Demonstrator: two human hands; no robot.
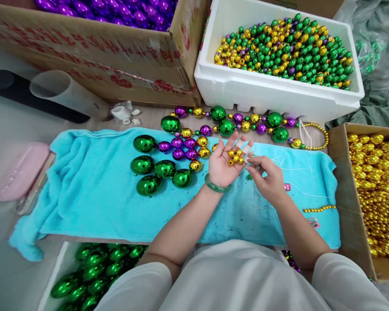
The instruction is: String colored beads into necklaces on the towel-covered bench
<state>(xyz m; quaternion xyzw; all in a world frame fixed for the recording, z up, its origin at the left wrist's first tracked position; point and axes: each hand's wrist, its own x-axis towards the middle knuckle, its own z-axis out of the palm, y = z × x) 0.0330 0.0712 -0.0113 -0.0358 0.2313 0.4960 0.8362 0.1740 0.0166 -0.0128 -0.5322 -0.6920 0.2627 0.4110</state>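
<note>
My left hand [225, 162] lies palm up over the turquoise towel [94, 190], cupping several small gold beads [235, 157]; its fingertips are taped and a green bangle [216, 185] rings the wrist. My right hand [267, 177] is pinched beside it, fingertips by the beads, on something small I cannot make out, with thin white thread [291, 166] trailing right. Large green balls [155, 170], purple beads [181, 149] and gold beads lie loose on the towel left of my hands.
A strung row of green, purple and gold beads [243, 123] lies beyond the towel. White foam box of mixed beads [278, 93] back right, cardboard box of purple beads [94, 52] back left, box of gold beads [376, 185] right, green balls [94, 272] near left.
</note>
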